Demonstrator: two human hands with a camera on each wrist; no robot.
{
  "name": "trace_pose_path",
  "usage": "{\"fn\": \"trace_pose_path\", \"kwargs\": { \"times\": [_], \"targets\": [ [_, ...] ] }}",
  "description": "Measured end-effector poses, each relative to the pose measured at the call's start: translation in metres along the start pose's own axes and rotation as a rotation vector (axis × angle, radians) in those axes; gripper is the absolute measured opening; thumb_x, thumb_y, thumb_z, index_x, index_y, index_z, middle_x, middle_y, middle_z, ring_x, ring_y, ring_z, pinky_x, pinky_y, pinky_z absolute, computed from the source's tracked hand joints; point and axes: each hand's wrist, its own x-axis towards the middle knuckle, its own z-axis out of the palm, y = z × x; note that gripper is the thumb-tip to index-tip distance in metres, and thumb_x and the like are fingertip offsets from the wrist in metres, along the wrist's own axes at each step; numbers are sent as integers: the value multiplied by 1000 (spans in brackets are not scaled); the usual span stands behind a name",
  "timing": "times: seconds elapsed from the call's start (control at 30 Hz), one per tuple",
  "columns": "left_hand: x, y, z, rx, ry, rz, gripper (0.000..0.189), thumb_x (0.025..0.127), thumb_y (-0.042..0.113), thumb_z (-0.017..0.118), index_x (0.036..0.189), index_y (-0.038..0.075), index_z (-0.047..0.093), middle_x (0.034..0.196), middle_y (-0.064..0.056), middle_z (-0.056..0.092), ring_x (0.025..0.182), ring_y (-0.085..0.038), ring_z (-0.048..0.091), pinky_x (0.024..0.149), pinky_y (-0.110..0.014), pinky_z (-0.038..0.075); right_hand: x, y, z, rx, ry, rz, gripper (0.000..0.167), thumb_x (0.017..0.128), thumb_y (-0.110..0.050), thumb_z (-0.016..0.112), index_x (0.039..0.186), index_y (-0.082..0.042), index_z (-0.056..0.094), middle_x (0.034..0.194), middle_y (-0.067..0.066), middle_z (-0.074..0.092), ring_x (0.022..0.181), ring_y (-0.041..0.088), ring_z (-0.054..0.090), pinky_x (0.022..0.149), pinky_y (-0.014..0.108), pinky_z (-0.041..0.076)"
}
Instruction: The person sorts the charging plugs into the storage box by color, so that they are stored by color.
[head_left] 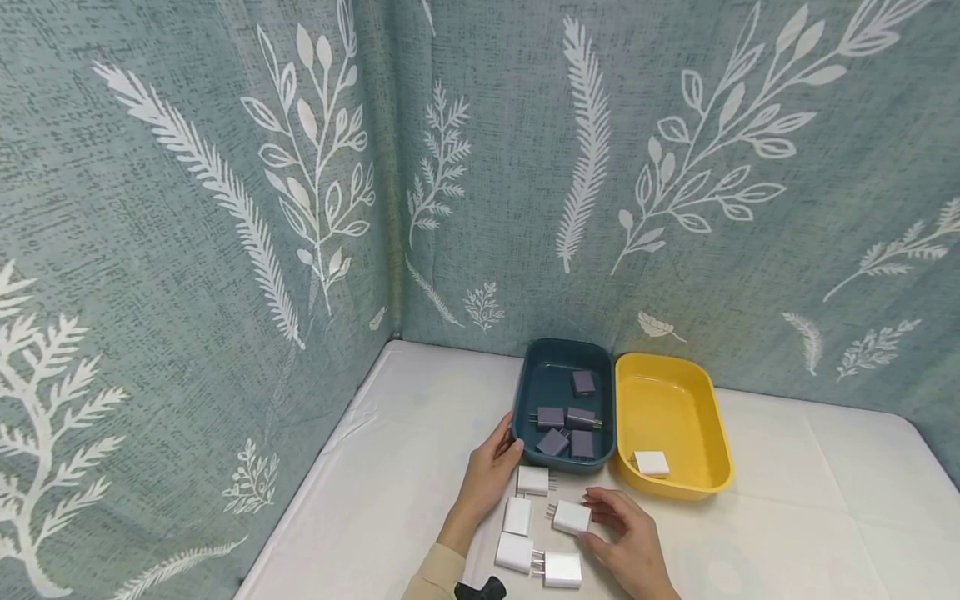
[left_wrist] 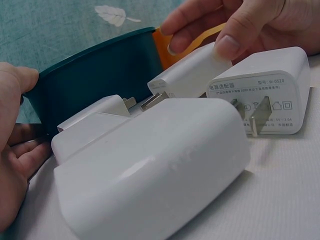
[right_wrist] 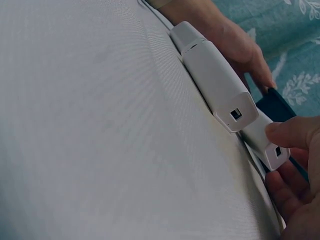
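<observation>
My left hand (head_left: 488, 471) holds the near left corner of a dark blue tray (head_left: 531, 367), its thumb at the rim in the left wrist view. Several dark purple charger plugs (head_left: 551, 418) lie inside this tray. A white charger plug (head_left: 572, 517) is pinched by my right hand (head_left: 628, 542), thumb on one side and fingers on the other; its prongs point left. Around it on the table are several more white charger plugs (head_left: 562, 570), one of them (left_wrist: 260, 90) showing printed text and prongs in the left wrist view.
A yellow tray (head_left: 718, 433) stands right of the blue one, with one white charger plug (head_left: 651, 463) in it. Both trays sit on a white-covered table (head_left: 810, 500) by a green leaf-patterned curtain (head_left: 510, 167). A small black object (head_left: 481, 589) shows at the bottom edge.
</observation>
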Motion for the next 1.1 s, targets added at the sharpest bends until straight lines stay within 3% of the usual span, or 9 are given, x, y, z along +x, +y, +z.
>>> {"fn": "trace_pose_path", "kwargs": {
  "times": [0.37,0.83,1.1],
  "targets": [
    [0,1,0,-2,1,-15,56,100,40,52,152,29,34,150,-5,47,137,-20,48,113,-33,42,-1,-4,1,-2,18,49,60,57,17,82,111,-5,68,108,7,69,95,8,67,85,25,60],
    [-1,-2,-2,-2,2,-6,56,100,40,52,152,27,35,151,-8,45,138,-23,46,113,-35,41,2,-5,2,-26,34,-77,56,56,17,82,107,-1,69,104,7,70,93,5,66,84,25,60],
    [1,0,0,-1,3,-15,55,100,39,52,151,29,35,150,-7,46,138,-20,46,113,-32,41,4,-7,-3,-66,50,-61,55,56,13,86,105,-4,70,102,-2,69,92,5,66,84,24,60]
  ]
}}
